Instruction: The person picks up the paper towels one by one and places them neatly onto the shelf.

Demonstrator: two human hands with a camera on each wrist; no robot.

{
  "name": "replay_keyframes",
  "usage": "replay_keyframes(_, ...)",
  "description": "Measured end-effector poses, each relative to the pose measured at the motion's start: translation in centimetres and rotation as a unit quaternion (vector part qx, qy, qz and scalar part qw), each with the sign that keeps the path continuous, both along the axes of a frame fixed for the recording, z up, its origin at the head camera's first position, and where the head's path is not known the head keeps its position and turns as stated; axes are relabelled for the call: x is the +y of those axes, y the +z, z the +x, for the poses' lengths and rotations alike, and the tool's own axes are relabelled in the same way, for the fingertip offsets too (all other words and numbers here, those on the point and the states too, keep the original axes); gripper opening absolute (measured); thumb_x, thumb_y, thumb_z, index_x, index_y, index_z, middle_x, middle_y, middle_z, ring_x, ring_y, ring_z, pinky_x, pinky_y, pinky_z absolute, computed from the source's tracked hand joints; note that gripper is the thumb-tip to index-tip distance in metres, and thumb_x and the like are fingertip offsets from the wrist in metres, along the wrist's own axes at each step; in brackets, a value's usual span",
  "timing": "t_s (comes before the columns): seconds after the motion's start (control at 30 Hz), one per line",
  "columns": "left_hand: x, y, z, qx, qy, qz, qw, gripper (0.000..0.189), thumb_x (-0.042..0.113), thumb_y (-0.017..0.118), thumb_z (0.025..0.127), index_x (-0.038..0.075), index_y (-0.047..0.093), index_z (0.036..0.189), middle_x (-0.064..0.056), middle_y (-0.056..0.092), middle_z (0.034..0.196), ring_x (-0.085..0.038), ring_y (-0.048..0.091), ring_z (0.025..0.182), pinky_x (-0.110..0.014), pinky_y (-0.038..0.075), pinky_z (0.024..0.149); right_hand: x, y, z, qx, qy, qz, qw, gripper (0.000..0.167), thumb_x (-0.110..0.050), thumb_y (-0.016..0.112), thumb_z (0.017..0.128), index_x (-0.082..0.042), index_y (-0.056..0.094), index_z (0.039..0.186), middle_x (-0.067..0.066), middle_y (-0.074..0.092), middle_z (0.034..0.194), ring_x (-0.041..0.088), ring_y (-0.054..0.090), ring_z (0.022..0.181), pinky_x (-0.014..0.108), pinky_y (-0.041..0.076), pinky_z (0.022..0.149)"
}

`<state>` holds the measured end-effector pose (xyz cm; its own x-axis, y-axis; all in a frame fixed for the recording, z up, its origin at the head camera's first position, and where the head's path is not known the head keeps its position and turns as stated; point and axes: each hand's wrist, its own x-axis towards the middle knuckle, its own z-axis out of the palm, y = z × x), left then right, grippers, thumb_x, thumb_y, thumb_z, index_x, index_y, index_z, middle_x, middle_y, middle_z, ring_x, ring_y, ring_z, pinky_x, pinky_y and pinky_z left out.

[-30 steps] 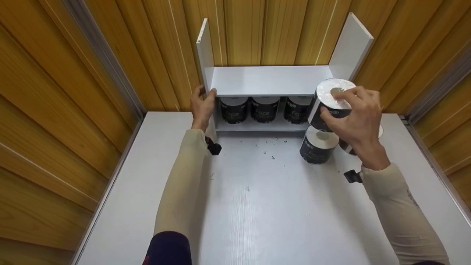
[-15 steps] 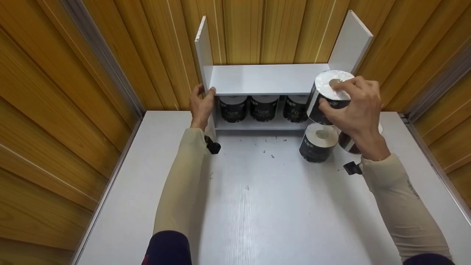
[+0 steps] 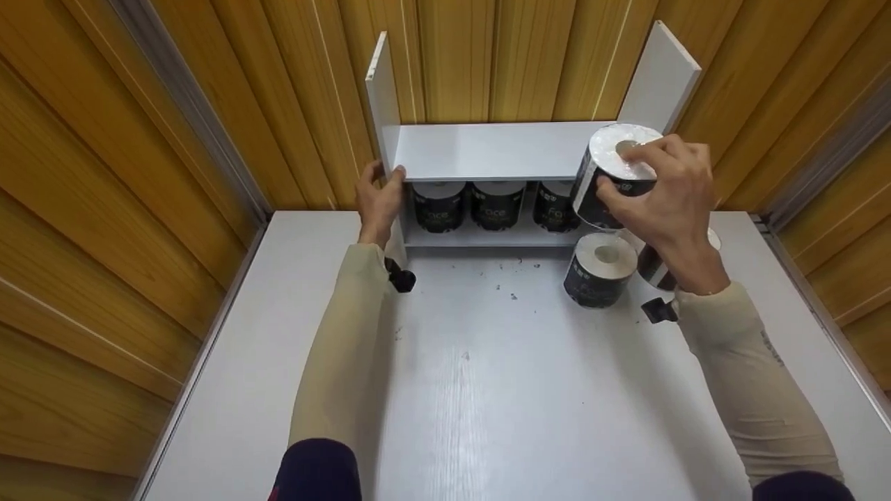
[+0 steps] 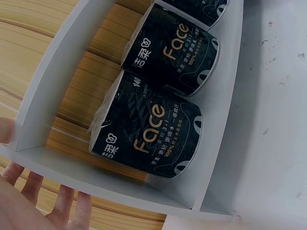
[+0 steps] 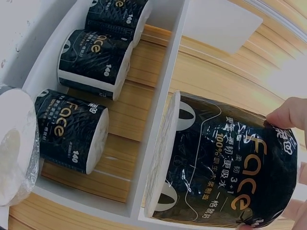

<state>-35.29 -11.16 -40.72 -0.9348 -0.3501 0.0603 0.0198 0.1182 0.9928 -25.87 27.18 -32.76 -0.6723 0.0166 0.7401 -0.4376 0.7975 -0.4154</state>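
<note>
My right hand (image 3: 672,191) grips a toilet roll (image 5: 225,163) in black "Face" wrap, its thumb on the side and fingertips at the core hole. The roll is upright at the right end of the upper shelf (image 3: 487,152), its bottom close to the board in the right wrist view. With thumb and fingers on either side, my left hand (image 3: 379,205) holds the left side panel (image 3: 385,104) of the white shelf unit. On the lower level stand several rolls, among them a left roll (image 4: 148,129) and a middle roll (image 3: 498,207).
One roll (image 3: 600,271) stands on the white table (image 3: 473,390) in front of the unit's right end. Behind my right wrist another roll (image 3: 653,268) is partly hidden. The right side panel (image 3: 658,80) rises beside the held roll, and wood-look walls (image 3: 459,62) enclose the table.
The right hand has raised the toilet roll and shifted it slightly left, up from just above the roll on the table. The left hand keeps its hold on the side panel.
</note>
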Motion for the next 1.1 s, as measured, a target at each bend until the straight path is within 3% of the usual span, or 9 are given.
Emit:
replay_keyframes(0.67,0.0,0.2,0.2,-0.014,0.001,-0.003,0.9999,0.048,0.037,0.065,0.106,0.018,0.057,0.149,-0.005,0.054,0.152,-0.022,0.046,0.144,-0.048,0.038,0.123,-1.0,1.3,-1.3,0.008,0.004,-0.011,0.9999,0.043,-0.036,0.084,0.080,-0.002,0.080,0.107,0.023,0.071,0.105,0.041,0.050,0.104,0.050,0.031,0.089)
replay_keyframes(1.1,-0.1,0.1,0.1,-0.008,-0.004,-0.006,0.9999,0.050,0.036,0.065,0.105,0.017,0.056,0.150,-0.007,0.052,0.153,-0.024,0.047,0.145,-0.047,0.040,0.122,-1.1,1.5,-3.2,0.028,0.025,-0.010,0.9993,0.042,-0.034,0.082,0.080,-0.002,0.079,0.106,0.025,0.070,0.102,0.043,0.051,0.103,0.051,0.031,0.089)
